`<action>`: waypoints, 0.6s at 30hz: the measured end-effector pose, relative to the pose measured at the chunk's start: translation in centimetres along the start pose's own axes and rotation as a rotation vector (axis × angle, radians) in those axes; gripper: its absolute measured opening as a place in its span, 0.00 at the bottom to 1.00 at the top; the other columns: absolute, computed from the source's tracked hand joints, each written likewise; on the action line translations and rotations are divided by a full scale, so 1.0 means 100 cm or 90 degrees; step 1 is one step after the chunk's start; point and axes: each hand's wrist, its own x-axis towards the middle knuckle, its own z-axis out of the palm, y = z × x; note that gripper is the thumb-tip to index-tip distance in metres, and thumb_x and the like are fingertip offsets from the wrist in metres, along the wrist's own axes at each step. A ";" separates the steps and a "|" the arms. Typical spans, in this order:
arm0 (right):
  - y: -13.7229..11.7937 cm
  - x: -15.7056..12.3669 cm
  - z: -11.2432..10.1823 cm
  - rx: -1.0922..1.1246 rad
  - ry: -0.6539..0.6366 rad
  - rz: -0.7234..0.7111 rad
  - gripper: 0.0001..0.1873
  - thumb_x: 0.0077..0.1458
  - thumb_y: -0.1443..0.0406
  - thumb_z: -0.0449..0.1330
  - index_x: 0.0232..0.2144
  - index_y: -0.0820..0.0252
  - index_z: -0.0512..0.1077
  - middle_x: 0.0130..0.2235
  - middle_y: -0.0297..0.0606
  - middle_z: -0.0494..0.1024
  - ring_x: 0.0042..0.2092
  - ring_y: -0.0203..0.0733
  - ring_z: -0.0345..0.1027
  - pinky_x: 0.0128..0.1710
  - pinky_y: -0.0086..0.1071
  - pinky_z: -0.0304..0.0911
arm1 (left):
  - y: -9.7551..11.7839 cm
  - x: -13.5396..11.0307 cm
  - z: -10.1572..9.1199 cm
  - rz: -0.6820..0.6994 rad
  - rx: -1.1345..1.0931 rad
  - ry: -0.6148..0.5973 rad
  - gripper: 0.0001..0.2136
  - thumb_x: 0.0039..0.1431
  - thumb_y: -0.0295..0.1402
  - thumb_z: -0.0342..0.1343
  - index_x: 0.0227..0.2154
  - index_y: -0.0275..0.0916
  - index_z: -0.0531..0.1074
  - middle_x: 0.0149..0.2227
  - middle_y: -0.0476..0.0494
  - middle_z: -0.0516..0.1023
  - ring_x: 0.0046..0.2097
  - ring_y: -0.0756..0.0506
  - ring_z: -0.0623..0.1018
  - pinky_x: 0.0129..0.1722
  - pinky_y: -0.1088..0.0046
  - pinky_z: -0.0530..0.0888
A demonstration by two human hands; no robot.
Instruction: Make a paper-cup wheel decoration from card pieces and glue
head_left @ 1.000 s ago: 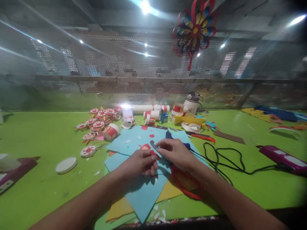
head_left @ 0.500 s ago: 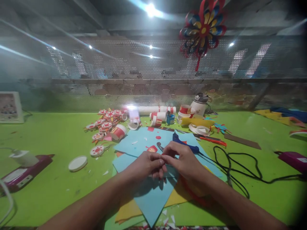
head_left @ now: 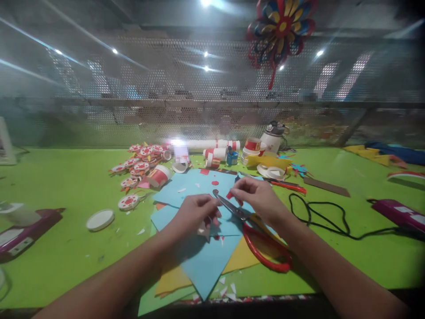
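Note:
My right hand [head_left: 260,195] pinches a small red paper piece [head_left: 229,195] between thumb and finger, above the sheets. My left hand [head_left: 197,215] is closed, fingers curled, and a pale paper piece [head_left: 203,229] shows under them, apparently held there. Between and below the hands, scissors [head_left: 241,213] with red handles lie on the paper, blades pointing up and left. Light blue paper sheets [head_left: 206,266] are spread beneath, with a yellow sheet [head_left: 241,259] under them. Most of the blue glue gun [head_left: 237,178] is hidden behind my right hand.
Round red-and-white paper pieces [head_left: 141,166] are heaped at the left. Paper cups [head_left: 159,176], a bottle [head_left: 271,138] and a white lid [head_left: 100,220] stand or lie around. A black cord [head_left: 327,228] runs to a purple power strip [head_left: 398,215]; another strip [head_left: 29,232] sits at left.
My hands, together before, have moved apart, the right one going up with the red piece. The scissors, mostly hidden earlier, now show. The whole view has shifted slightly.

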 end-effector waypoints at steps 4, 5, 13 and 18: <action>0.005 0.010 -0.013 0.045 0.085 -0.021 0.10 0.44 0.61 0.63 0.22 0.61 0.68 0.22 0.32 0.72 0.21 0.30 0.59 0.22 0.28 0.56 | 0.003 0.003 -0.010 0.072 -0.041 0.149 0.16 0.50 0.44 0.58 0.21 0.34 0.68 0.18 0.49 0.70 0.18 0.55 0.66 0.18 0.79 0.58; 0.005 0.011 -0.014 0.056 0.096 -0.019 0.10 0.43 0.61 0.63 0.22 0.61 0.68 0.23 0.33 0.73 0.21 0.30 0.59 0.22 0.28 0.55 | 0.003 0.004 -0.012 0.082 -0.049 0.176 0.16 0.50 0.44 0.58 0.20 0.34 0.68 0.17 0.50 0.69 0.17 0.55 0.65 0.17 0.79 0.58; 0.018 0.011 -0.005 -0.065 0.016 0.011 0.06 0.43 0.65 0.61 0.20 0.63 0.69 0.19 0.31 0.71 0.20 0.30 0.58 0.21 0.26 0.55 | 0.015 0.014 -0.030 0.157 -0.146 0.314 0.18 0.41 0.33 0.63 0.38 0.34 0.71 0.28 0.47 0.74 0.29 0.49 0.75 0.26 0.77 0.66; 0.029 0.009 0.005 -0.193 -0.018 0.041 0.05 0.43 0.67 0.58 0.20 0.63 0.72 0.16 0.30 0.68 0.19 0.31 0.58 0.18 0.25 0.51 | 0.023 0.022 -0.040 0.161 -0.139 0.296 0.15 0.41 0.32 0.62 0.34 0.34 0.72 0.33 0.43 0.75 0.34 0.47 0.76 0.31 0.73 0.69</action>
